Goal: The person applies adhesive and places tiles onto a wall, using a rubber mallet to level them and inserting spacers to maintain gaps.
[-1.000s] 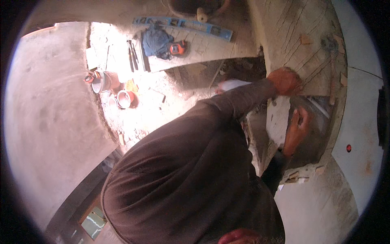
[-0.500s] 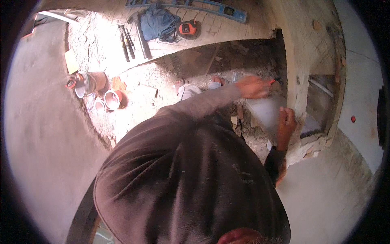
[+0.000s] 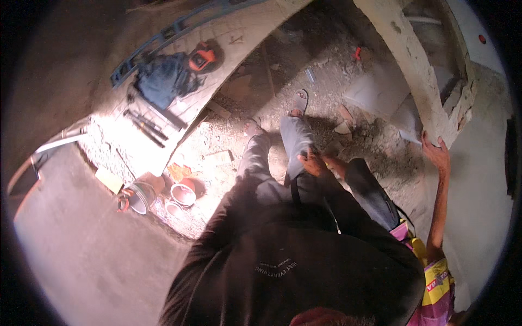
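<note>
My right hand (image 3: 311, 163) rests on my right knee, its fingers apart and nothing seen in them. My left sleeve (image 3: 223, 214) runs down by my left thigh, and the hand at its end is hidden. Both sandalled feet stand on the rubble; the right sandal (image 3: 300, 99) shows best. Close to my right hand lies what looks like another person's bare foot (image 3: 336, 164), below a dark trouser leg (image 3: 372, 193). That person, in a yellow and purple shirt (image 3: 435, 282), lays a hand (image 3: 436, 155) on the broken wall edge (image 3: 435, 111).
At left, a bucket (image 3: 138, 196) and small pots (image 3: 184, 193) stand on the rubble. A ledge holds a blue cloth bag (image 3: 163, 79), an orange tape measure (image 3: 202, 57), dark tools (image 3: 145, 127) and a blue level (image 3: 163, 38). A small red object (image 3: 357, 53) lies farther off.
My view has turned and shifted. My left arm, earlier stretched across to the right near the red object, has drawn back. The other person's shirt and arm now show at the right.
</note>
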`<control>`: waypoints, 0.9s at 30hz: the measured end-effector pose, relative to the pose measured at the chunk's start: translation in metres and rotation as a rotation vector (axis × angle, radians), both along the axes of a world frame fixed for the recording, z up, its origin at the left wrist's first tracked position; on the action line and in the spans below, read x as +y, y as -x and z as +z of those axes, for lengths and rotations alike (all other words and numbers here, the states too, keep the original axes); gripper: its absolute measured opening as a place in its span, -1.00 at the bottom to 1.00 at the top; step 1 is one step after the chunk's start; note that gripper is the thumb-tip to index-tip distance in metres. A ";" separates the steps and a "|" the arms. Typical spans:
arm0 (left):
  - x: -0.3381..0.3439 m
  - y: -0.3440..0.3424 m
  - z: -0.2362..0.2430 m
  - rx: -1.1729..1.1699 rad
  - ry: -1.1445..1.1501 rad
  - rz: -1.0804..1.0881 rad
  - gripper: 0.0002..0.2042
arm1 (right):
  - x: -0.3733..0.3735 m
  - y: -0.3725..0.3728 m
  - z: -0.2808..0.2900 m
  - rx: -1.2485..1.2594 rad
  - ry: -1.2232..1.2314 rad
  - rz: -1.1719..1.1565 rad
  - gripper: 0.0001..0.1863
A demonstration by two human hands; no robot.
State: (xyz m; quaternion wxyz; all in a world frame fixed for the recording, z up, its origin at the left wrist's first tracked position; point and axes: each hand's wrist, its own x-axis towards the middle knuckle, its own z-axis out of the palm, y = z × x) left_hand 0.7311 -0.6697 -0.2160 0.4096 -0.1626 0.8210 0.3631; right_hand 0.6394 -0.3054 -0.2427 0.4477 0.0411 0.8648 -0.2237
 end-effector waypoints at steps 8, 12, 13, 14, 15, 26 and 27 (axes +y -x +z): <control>-0.002 0.012 -0.015 -0.182 -0.058 -0.126 -0.77 | 0.048 -0.015 -0.021 0.042 0.124 0.133 -0.49; 0.052 0.216 0.022 0.531 -0.007 -0.173 -0.79 | 0.090 0.069 0.042 0.198 0.270 -0.049 -0.61; 0.058 0.282 0.075 0.513 0.101 -0.301 -0.64 | 0.095 0.079 0.062 0.248 0.321 -0.101 -0.63; 0.074 0.331 0.126 0.642 0.023 -0.169 -0.68 | 0.098 0.099 0.083 0.287 0.374 -0.145 -0.66; 0.092 0.380 0.175 0.773 -0.065 -0.055 -0.70 | 0.099 0.120 0.104 0.328 0.426 -0.192 -0.68; 0.075 0.755 0.277 1.271 0.316 -0.016 -0.66 | 0.097 0.311 0.299 0.518 0.656 -0.133 -0.75; 0.021 0.789 0.270 1.283 0.470 -0.034 -0.61 | 0.086 0.327 0.313 0.496 0.693 -0.092 -0.74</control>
